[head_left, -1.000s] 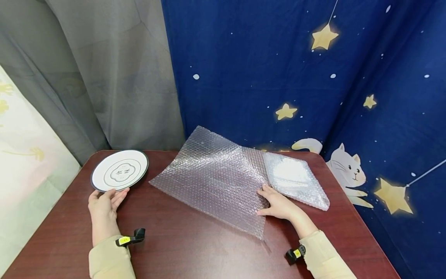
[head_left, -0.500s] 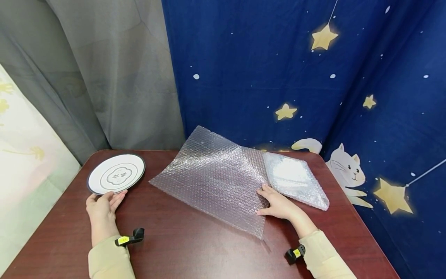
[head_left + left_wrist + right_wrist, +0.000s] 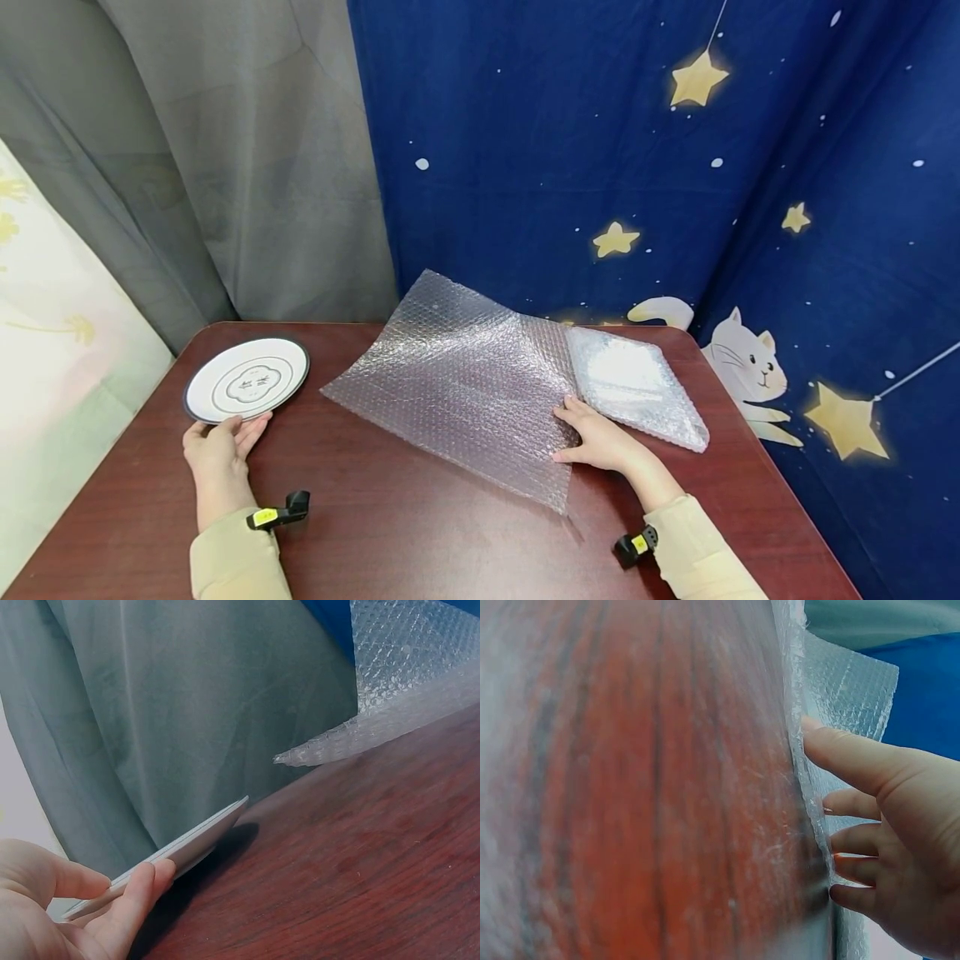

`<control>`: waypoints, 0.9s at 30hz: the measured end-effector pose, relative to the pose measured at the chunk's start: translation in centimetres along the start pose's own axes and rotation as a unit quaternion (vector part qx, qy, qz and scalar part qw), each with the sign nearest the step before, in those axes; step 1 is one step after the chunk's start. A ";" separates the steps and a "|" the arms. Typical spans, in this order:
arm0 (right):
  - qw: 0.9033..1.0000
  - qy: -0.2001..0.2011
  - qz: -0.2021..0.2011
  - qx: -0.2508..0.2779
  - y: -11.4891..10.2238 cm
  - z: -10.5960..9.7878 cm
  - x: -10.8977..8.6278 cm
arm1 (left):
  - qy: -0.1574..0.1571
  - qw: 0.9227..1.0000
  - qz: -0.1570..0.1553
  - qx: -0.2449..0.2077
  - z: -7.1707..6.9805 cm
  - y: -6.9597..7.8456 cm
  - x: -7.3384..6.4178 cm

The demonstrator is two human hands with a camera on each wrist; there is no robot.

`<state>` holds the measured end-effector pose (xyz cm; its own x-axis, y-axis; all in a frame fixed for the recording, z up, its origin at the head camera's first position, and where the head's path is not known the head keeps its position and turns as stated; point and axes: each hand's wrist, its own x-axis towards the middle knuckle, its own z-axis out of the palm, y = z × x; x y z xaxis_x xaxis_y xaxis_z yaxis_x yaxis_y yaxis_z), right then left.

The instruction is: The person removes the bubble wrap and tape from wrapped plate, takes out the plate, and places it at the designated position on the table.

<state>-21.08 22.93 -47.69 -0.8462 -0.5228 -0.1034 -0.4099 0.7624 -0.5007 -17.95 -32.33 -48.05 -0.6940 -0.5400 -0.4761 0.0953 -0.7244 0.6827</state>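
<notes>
At the table's left a round white plate [image 3: 247, 379] with a dark rim and a printed flower-shaped emblem is held by its near edge. My left hand [image 3: 219, 467] pinches that edge, thumb on top and fingers beneath, as the left wrist view shows. A shadow lies under the plate [image 3: 169, 855]; whether its underside touches the table is unclear. A sheet of clear bubble wrap [image 3: 465, 392] spreads over the middle, its far left part raised. My right hand [image 3: 603, 442] rests on the sheet's right part with spread fingers. In the right wrist view the fingertips touch the bubble wrap [image 3: 851, 682].
A flat, shiny bubble-wrap bundle [image 3: 637, 387] lies at the right, against the sheet. The dark red wooden table [image 3: 420, 542] ends at a grey curtain [image 3: 277, 167] and a blue starred curtain [image 3: 540, 150].
My left hand has moved the plate a little to the left, toward me and down. My right hand and the bubble wrap have stayed in place.
</notes>
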 end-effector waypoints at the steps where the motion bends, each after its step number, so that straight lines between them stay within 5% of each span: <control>1: 1.000 0.000 0.000 0.001 0.0 0.0 0.0 | 0.003 1.000 -0.001 0.002 0.0 0.0 0.0; 11: 1.000 0.001 0.000 -0.004 0.0 0.0 0.0 | 0.030 0.997 -0.003 0.070 0.5 -0.3 0.2; 23: 1.000 0.000 -0.002 -0.010 -0.1 -0.1 0.0 | 0.007 0.996 0.005 0.089 0.6 -0.3 0.0; 27: 1.000 -0.002 -0.005 -0.014 -0.2 -0.3 0.0 | 0.018 0.991 0.025 0.129 0.8 -0.4 -0.3</control>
<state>-21.09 22.83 -47.35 -0.8405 -0.5323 -0.1006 -0.4283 0.7667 -0.4782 -18.33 -31.58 -47.73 -0.6669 -0.5909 -0.4540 -0.0597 -0.5649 0.8230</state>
